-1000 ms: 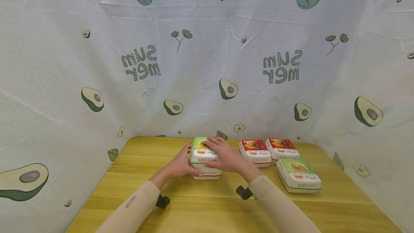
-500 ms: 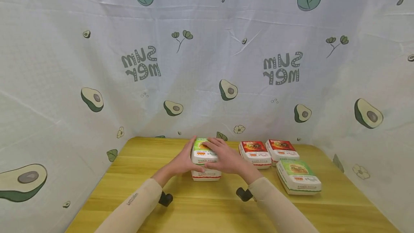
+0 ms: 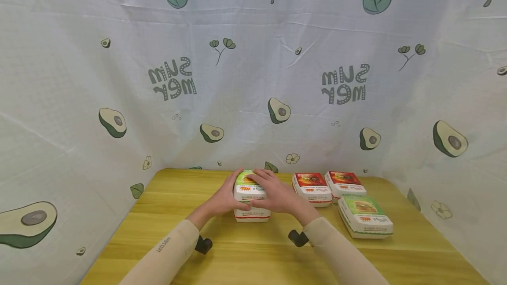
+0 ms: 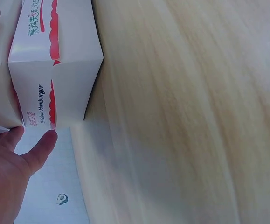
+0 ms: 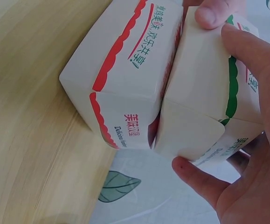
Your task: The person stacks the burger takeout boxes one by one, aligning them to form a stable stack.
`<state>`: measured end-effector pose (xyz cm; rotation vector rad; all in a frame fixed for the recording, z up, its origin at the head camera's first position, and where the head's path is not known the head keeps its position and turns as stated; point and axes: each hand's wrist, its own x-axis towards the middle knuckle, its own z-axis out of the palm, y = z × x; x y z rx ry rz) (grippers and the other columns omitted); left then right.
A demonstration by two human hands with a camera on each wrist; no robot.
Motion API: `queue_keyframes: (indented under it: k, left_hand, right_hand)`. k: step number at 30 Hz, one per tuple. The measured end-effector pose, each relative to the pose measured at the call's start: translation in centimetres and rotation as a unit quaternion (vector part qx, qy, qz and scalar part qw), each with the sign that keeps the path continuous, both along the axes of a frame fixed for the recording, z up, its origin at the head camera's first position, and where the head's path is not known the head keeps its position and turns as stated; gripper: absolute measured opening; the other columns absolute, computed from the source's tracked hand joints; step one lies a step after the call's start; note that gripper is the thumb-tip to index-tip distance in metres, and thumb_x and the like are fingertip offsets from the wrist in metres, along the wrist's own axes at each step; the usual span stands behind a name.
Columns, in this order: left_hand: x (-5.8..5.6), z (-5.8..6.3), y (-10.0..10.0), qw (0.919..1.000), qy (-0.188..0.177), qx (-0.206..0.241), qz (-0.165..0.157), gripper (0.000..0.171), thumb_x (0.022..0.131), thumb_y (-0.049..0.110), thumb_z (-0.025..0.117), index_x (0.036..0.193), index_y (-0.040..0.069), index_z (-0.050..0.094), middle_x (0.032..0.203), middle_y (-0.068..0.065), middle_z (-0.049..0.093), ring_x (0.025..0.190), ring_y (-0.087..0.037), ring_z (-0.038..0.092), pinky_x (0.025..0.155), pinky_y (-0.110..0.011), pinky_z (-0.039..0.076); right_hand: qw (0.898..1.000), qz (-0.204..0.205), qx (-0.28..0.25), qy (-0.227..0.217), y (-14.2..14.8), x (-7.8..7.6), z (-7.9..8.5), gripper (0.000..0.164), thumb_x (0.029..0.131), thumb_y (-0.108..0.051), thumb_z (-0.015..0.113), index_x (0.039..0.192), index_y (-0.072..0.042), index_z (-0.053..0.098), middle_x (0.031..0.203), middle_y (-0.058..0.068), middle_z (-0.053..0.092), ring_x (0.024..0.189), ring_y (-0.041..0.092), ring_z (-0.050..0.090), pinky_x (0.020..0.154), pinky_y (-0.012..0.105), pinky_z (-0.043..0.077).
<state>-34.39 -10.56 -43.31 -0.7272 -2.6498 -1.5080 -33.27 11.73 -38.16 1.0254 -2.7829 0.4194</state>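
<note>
Two white hamburger boxes stand stacked at the back middle of the table. The upper hamburger box (image 3: 248, 191) has a green top and green trim; beneath it lies a red-trimmed box (image 3: 252, 216). My left hand (image 3: 222, 198) holds the upper box at its left side, thumb along the front, fingers reaching round behind. From the right, my right hand (image 3: 279, 195) grips the same box, its fingers over the top and its thumb on the front face. In the right wrist view, a narrow gap shows between the green-trimmed box (image 5: 197, 88) and the red-trimmed box (image 5: 125, 70).
To the right on the wooden table (image 3: 253, 258) are two red-topped boxes (image 3: 312, 188) (image 3: 345, 184) side by side. Nearer the front sits a green-topped box (image 3: 365, 215). An avocado-print curtain (image 3: 245, 100) hangs behind and around the table.
My left hand has moved up and inward from the stack's lower left side onto the upper box. My right hand has stayed nearly still, and the stack remains in place.
</note>
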Motion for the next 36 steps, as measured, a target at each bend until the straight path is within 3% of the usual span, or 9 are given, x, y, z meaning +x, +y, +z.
queue_keyframes:
  k: [22,36]
  left_hand:
    - [-0.2,-0.3,0.1,0.9999,0.01,-0.004,0.005,0.118,0.072,0.034,0.09,0.162,0.02,0.014,0.159,-0.013,0.024,0.125,-0.026,0.046,0.106,-0.051,0.041]
    - [-0.1,-0.3,0.0,0.9999,0.005,0.007,0.006,0.118,0.071,0.029,0.092,0.161,0.019,0.017,0.157,-0.014,0.026,0.127,-0.027,0.045,0.11,-0.052,0.037]
  right_hand:
    - [1.0,0.022,-0.02,-0.004,0.6,0.0,0.1,0.076,0.089,-0.05,0.074,0.154,-0.027,0.042,0.166,0.006,0.027,0.151,0.034,0.024,0.109,0.058,0.041]
    - [0.999,0.019,-0.05,0.005,2.4,0.7,1.3,0.075,0.087,-0.048,0.076,0.151,-0.02,0.047,0.161,0.007,0.036,0.146,0.032,0.035,0.107,0.057,0.043]
